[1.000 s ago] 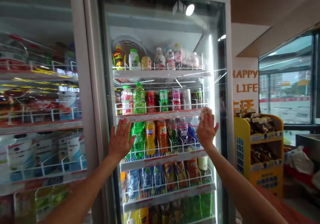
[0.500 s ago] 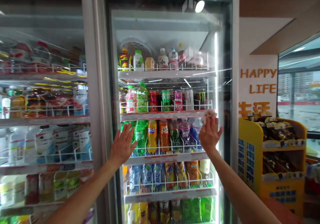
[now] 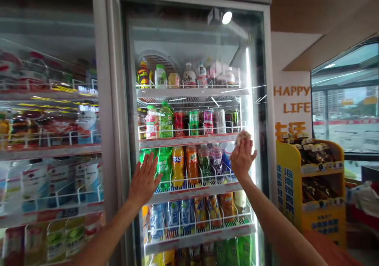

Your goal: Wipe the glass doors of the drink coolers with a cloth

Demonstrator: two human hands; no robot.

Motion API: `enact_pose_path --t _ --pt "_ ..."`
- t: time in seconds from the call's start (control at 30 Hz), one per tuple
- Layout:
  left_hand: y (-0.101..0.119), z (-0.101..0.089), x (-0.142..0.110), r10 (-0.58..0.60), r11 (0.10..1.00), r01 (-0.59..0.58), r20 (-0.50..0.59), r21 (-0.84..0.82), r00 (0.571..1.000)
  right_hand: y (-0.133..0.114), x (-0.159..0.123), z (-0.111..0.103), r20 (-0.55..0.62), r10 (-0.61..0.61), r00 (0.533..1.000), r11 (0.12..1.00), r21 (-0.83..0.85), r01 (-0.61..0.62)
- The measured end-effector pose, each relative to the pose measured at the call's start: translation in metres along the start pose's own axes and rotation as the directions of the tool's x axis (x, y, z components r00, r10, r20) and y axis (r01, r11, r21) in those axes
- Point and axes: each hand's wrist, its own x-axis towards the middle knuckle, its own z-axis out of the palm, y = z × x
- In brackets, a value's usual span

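My left hand (image 3: pixel 144 180) lies flat with spread fingers against the glass door (image 3: pixel 183 27) of a drinks fridge, near its left side. At the right side of the same pane, my right hand (image 3: pixel 242 160) presses a pale, crumpled cloth (image 3: pixel 244 135) to the glass. Part of the cloth shows above the fingertips; the palm hides the remainder. Behind the glass are shelves of drinks, among them a green bottle (image 3: pixel 164 167), a yellow bottle (image 3: pixel 178 166) and an orange bottle (image 3: pixel 192 164). The door is closed.
A second glass-fronted fridge section (image 3: pixel 99 80) adjoins on the left, divided off by a metal frame. To the right stands a yellow display rack (image 3: pixel 322 214) with dark packets. Orange wall letters (image 3: pixel 291 91) and a large window (image 3: pixel 346 100) are beyond it.
The head view swung right and then partly back. My left hand stays flat at the glass. The right hand with the cloth shifts only slightly across the pane.
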Motion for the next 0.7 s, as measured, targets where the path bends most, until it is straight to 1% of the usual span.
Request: enact_pose_path --t 0.03,0.07,0.1,0.13,0.17,0.2,0.23,0.27,0.3,0.33,0.37,0.4,0.43,0.47,0.5,0.53,0.57,0.6,0.63,0.67,0.7 --pt "-0.001 0.002 -0.001 0.001 1.0 -0.001 -0.015 0.001 1.0 -0.009 0.009 0.004 -0.039 0.077 0.996 0.997 -0.006 -0.078" --pt "-0.001 0.004 -0.001 0.002 1.0 -0.002 -0.026 0.0 1.0 -0.025 0.013 0.007 -0.049 0.074 0.996 0.997 0.0 -0.074" --pt "-0.002 0.006 -0.001 0.005 1.0 -0.005 -0.035 -0.003 0.999 -0.046 0.009 0.009 -0.033 -0.001 0.999 1.0 0.015 0.002" --pt "-0.002 0.007 -0.001 0.012 1.0 -0.012 -0.044 -0.008 0.999 -0.069 0.001 0.011 -0.001 -0.122 0.993 0.992 0.037 0.122" --pt "-0.003 0.007 -0.001 0.017 1.0 -0.017 -0.054 -0.014 0.998 -0.09 -0.012 0.011 0.035 -0.258 0.966 0.965 0.066 0.255" --pt "-0.003 0.007 0.0 0.017 1.0 -0.018 -0.061 -0.021 0.998 -0.107 -0.025 0.01 0.068 -0.386 0.92 0.92 0.099 0.379" --pt "-0.003 0.005 -0.001 0.015 0.999 -0.017 -0.066 -0.03 0.998 -0.117 -0.037 0.008 0.092 -0.494 0.864 0.866 0.131 0.482" --pt "-0.003 0.003 -0.001 0.015 0.999 -0.018 -0.069 -0.04 0.998 -0.119 -0.045 0.006 0.112 -0.575 0.811 0.816 0.155 0.557" --pt "-0.004 0.001 -0.003 0.018 0.998 -0.022 -0.065 -0.052 0.998 -0.114 -0.048 0.003 0.131 -0.616 0.777 0.786 0.163 0.596" --pt "-0.005 -0.002 -0.005 0.023 0.998 -0.027 -0.057 -0.062 0.998 -0.103 -0.045 0.001 0.145 -0.604 0.784 0.797 0.147 0.586" --pt "-0.006 -0.003 -0.008 0.032 0.997 -0.036 -0.048 -0.069 0.998 -0.089 -0.038 0.0 0.146 -0.527 0.837 0.85 0.105 0.516" --pt "-0.008 -0.005 -0.012 0.047 0.996 -0.05 -0.041 -0.072 0.998 -0.076 -0.027 0.0 0.126 -0.383 0.915 0.924 0.047 0.381" --pt "-0.01 -0.005 -0.015 0.061 0.995 -0.064 -0.037 -0.071 0.997 -0.067 -0.016 0.001 0.082 -0.197 0.977 0.98 -0.009 0.199" --pt "-0.012 -0.005 -0.018 0.07 0.995 -0.072 -0.034 -0.068 0.997 -0.063 -0.007 0.003 0.03 -0.023 0.999 0.999 -0.044 0.024" --pt "-0.014 -0.005 -0.021 0.073 0.995 -0.075 -0.036 -0.065 0.997 -0.067 -0.002 0.005 -0.008 0.086 0.996 0.995 -0.051 -0.086" --pt "-0.015 -0.003 -0.023 0.075 0.995 -0.078 -0.042 -0.064 0.996 -0.077 -0.003 0.007 -0.018 0.107 0.994 0.993 -0.041 -0.107" --pt "-0.016 -0.002 -0.024 0.076 0.995 -0.08 -0.05 -0.067 0.996 -0.094 -0.01 0.008 -0.003 0.045 0.999 0.999 -0.019 -0.045" --pt "-0.017 0.0 -0.025 0.076 0.994 -0.08 -0.058 -0.073 0.995 -0.113 -0.023 0.009 0.028 -0.079 0.996 0.997 0.013 0.079" --pt "-0.018 0.002 -0.026 0.074 0.994 -0.08 -0.068 -0.081 0.995 -0.133 -0.041 0.009 0.058 -0.229 0.972 0.973 0.051 0.226" --pt "-0.018 0.003 -0.026 0.077 0.992 -0.084 -0.078 -0.091 0.994 -0.151 -0.06 0.008 0.077 -0.361 0.929 0.931 0.093 0.354" --pt "-0.019 0.004 -0.026 0.081 0.991 -0.089 -0.088 -0.102 0.993 -0.163 -0.078 0.007 0.09 -0.47 0.878 0.879 0.13 0.458"
